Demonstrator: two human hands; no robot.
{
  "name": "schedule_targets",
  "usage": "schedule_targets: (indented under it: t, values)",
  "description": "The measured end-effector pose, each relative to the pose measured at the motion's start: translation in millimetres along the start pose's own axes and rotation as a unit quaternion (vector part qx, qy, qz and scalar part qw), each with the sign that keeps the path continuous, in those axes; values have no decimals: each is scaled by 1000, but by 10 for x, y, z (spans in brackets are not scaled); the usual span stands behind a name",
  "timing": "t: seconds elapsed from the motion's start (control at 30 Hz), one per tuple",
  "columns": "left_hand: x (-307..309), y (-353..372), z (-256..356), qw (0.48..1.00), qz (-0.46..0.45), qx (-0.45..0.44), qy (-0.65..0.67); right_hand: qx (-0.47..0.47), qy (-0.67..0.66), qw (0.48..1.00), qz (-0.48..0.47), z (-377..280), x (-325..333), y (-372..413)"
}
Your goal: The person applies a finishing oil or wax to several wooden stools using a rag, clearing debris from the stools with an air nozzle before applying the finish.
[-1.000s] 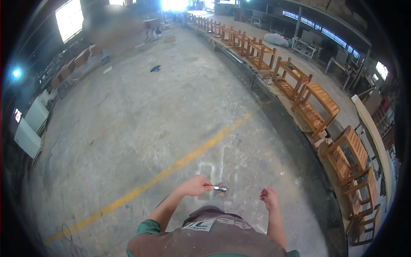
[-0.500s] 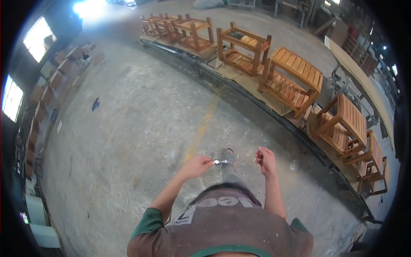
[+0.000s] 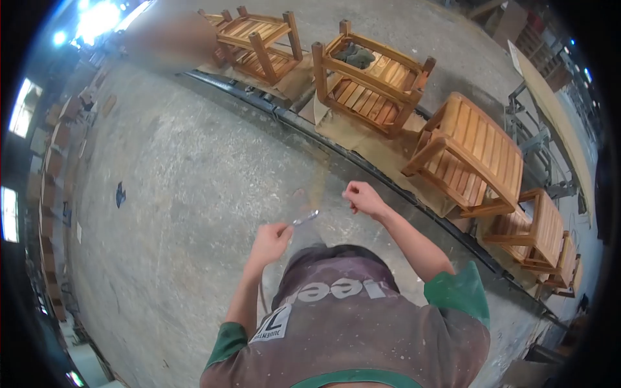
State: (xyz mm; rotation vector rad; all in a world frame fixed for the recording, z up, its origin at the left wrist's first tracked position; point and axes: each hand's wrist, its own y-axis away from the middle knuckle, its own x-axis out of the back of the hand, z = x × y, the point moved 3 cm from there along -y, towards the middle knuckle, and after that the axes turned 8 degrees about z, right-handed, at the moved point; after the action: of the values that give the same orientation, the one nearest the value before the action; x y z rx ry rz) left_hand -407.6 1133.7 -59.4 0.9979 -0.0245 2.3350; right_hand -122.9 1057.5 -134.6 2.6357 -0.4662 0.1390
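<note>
My left hand [image 3: 272, 242] is closed around a slim, shiny metal tool [image 3: 306, 218] that points forward and to the right above the floor. A thin hose-like line [image 3: 262, 294] runs down below that wrist. My right hand [image 3: 363, 197] is held out in front with its fingers curled together; what they hold, if anything, is hidden. Nearest to it is the line of slatted wooden furniture: an upside-down wooden stool [image 3: 372, 81] with a dark cloth [image 3: 354, 55] in it, and an upright wooden stool [image 3: 475, 152].
The stools stand on brown cardboard over a long low dark-edged rail [image 3: 362, 165] crossing diagonally. More slatted stools [image 3: 540, 226] continue at right and another [image 3: 265, 42] further back. Boxes [image 3: 55, 165] line the left wall. A blue scrap [image 3: 120, 194] lies on the concrete floor [image 3: 187, 161].
The view has moved closer to the stools. My right hand has reached further forward toward the line. My left hand still holds the metal tool, now angled up and to the right.
</note>
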Motion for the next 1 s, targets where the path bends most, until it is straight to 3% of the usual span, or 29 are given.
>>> schedule_targets:
  t: [0.03, 0.07, 0.1, 0.13, 0.2, 0.23, 0.27, 0.33, 0.4, 0.5, 0.53, 0.6, 0.67, 0.73, 0.77, 0.83, 0.87, 0.93, 1.0]
  values:
    - [47, -396, -31, 1000, -12, -17, -10, -13, -9, 1000, 4, -44, -71, -269]
    - [98, -818, -37, 999, -25, -20, -17, -37, -110, 991, 59, -137, -98, -574]
    - [161, -1231, 22, 997, -7, -75, -2, -61, -209, 969, 114, -244, -109, -868]
    - [240, -1607, 98, 992, 11, -127, 19, -69, -214, 967, 121, -369, -96, -1144]
    - [447, -2383, 309, 984, -14, -175, -8, -38, -131, 978, 155, -645, 49, -1710]
    - [602, -2761, 479, 984, -25, -174, -12, 63, -8, 966, 250, -692, 254, -2068]
    - [783, -3195, 680, 984, -37, -175, -19, 161, 115, 921, 335, -742, 493, -2465]
    - [1073, -3924, 1016, 978, -15, -202, -57, 59, 180, 904, 384, -1143, 975, -2886]
    - [1292, -4558, 1301, 959, 14, -264, -105, 95, 293, 873, 377, -1277, 1390, -3489]
    - [1383, -5327, 1669, 965, -26, -209, -157, 142, 341, 847, 382, -1558, 1685, -4399]
    - [1332, -5566, 1762, 966, -27, -204, -154, 94, 368, 839, 390, -1764, 1732, -4655]
    - [1239, -5969, 2052, 921, 18, -295, -253, 22, 396, 829, 394, -1800, 1854, -5249]
    - [1050, -6405, 2294, 920, -5, -268, -284, -44, 496, 794, 348, -1574, 1819, -5619]
    - [763, -6864, 2388, 854, -57, -326, -403, -57, 466, 812, 347, -1625, 1819, -5648]
    - [638, -6991, 2506, 853, -66, -325, -403, -38, 426, 846, 318, -1595, 1921, -5691]
    - [396, -7176, 2709, 824, -193, -287, -449, -27, 272, 915, 296, -1668, 2151, -5704]
    - [320, -7297, 2738, 824, -197, -287, -448, -31, 273, 915, 294, -1620, 2115, -5761]
    - [128, -7502, 2699, 788, -215, -298, -494, 191, 110, 918, 329, -1554, 1811, -5771]
    - [88, -7785, 2573, 801, -262, -281, -460, 178, 309, 905, 234, -1758, 1427, -5556]
